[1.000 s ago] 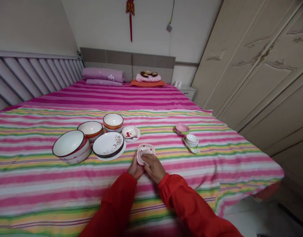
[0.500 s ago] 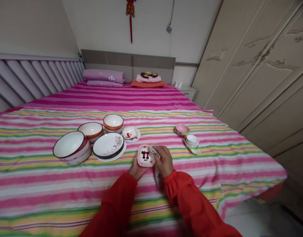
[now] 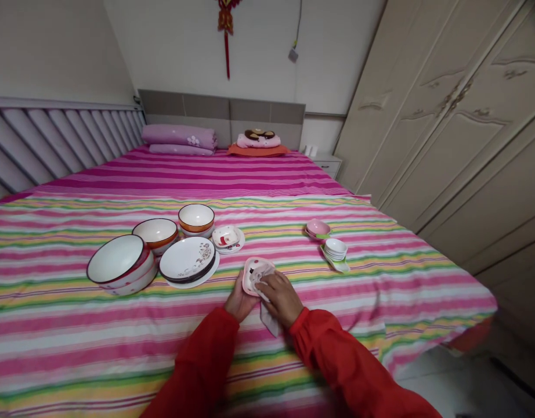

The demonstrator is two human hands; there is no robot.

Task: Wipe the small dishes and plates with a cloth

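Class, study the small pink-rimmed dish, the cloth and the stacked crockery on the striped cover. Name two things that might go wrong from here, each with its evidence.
1. The small dish might slip: the left hand holds it at one side while the right hand has the cloth inside it.
2. The stack of small white bowls could tip if the striped cover beneath gets pulled, as that fabric looks soft and rumpled in places.

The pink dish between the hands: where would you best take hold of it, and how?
Probably by the left rim of the pink dish, coming from the left: its raised wall offers an edge, and the left hand holds that side. The cloth and right hand cover part of its inside.
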